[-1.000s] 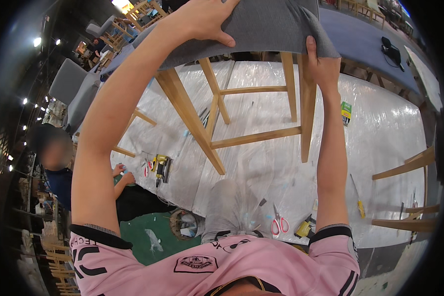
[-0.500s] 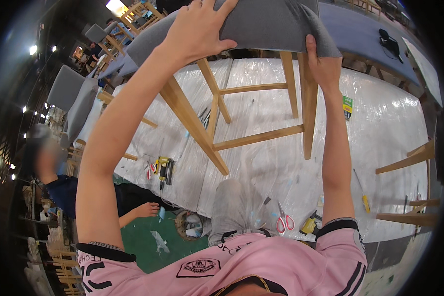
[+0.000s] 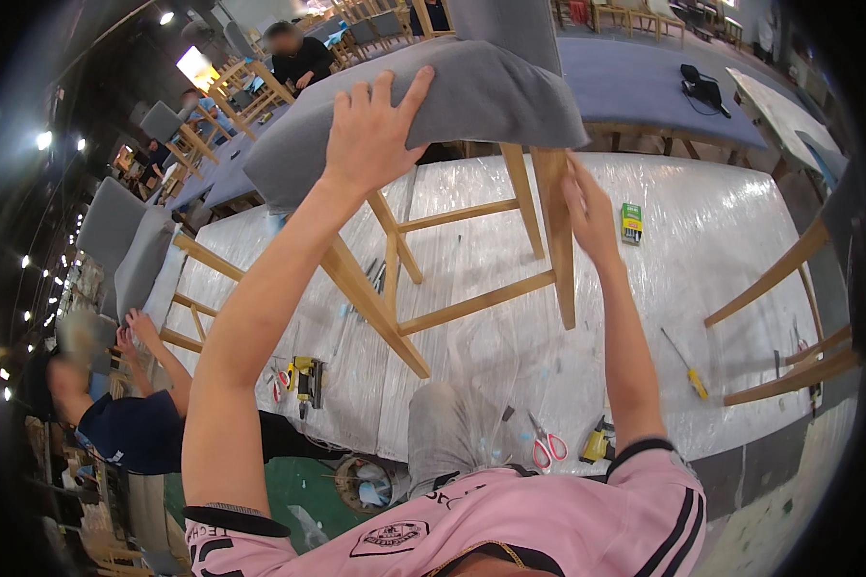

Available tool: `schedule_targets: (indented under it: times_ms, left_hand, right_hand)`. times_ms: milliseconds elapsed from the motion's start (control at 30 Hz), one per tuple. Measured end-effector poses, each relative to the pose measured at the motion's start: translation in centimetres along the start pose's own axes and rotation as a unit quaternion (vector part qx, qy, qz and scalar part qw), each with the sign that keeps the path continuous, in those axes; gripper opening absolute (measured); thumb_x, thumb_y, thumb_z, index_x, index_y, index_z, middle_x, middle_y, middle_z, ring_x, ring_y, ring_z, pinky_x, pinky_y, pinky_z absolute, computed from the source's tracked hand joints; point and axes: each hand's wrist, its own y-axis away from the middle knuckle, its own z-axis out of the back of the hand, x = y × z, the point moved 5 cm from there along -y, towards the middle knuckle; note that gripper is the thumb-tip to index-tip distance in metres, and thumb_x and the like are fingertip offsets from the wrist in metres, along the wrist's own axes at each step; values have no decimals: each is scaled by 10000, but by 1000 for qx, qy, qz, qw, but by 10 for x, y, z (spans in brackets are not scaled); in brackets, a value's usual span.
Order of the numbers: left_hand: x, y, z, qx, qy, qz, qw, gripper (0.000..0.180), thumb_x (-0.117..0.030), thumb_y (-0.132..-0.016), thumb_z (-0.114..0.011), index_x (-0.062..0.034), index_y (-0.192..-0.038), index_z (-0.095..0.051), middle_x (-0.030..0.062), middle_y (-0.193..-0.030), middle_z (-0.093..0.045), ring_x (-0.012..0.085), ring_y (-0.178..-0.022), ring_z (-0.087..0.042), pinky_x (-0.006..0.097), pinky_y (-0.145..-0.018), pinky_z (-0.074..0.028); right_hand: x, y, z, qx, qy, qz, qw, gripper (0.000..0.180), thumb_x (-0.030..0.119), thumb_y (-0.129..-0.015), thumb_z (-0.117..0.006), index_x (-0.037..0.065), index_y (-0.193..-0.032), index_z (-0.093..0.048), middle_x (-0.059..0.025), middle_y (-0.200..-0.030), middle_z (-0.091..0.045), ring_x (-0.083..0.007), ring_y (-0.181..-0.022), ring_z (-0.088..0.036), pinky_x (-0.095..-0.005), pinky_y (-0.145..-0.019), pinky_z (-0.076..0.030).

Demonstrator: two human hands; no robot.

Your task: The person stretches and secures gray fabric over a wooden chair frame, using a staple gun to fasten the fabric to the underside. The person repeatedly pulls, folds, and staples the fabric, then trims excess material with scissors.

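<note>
A chair with a grey fabric seat (image 3: 496,101) and light wooden legs is in front of me above the plastic-wrapped table. Its grey backrest (image 3: 510,24) rises at the far side. My left hand (image 3: 370,135) lies on the seat's near part, fingers spread on the fabric and thumb toward the front edge. Below the right seat corner, my right hand (image 3: 592,207) rests against the outer side of the right front leg (image 3: 554,231). Its fingers look stretched out, some of them hidden.
Red-handled scissors (image 3: 549,448), a yellow nail gun (image 3: 598,442), another nail gun (image 3: 306,380), a screwdriver (image 3: 685,365) and a green-yellow box (image 3: 631,223) lie on the wrapped table (image 3: 645,317). Chair legs (image 3: 775,279) stand at right. At left a co-worker (image 3: 130,423) handles another grey chair (image 3: 144,250).
The view has shifted, showing more of the seat and backrest. My right hand has let go of the seat corner and slid down beside the leg. The co-worker's hands have risen to their chair.
</note>
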Motion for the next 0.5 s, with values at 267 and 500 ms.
schedule_targets:
  times_ms: [267, 500]
  left_hand:
    - [2, 7, 17, -11, 16, 7, 1000, 1010, -434, -686, -891, -253, -1560, -417, 164, -1205, -572, 336, -1032, -592, 478, -847, -457]
    - [-5, 4, 7, -13, -33, 0, 999, 941, -492, -725, -861, -279, -1542, -447, 157, -1141, -608, 317, -964, -631, 475, -807, -455]
  right_hand:
    - [-155, 560, 148, 91, -136, -667, 727, 393, 377, -990, -626, -5, -1015, -714, -152, -880, -730, -257, -771, -723, -391, -619, -581]
    - [-118, 728, 212, -248, -74, -835, 486, 724, 596, -921, -651, -1, -1310, -526, -136, -1160, -603, -299, -955, -613, -474, -853, -530]
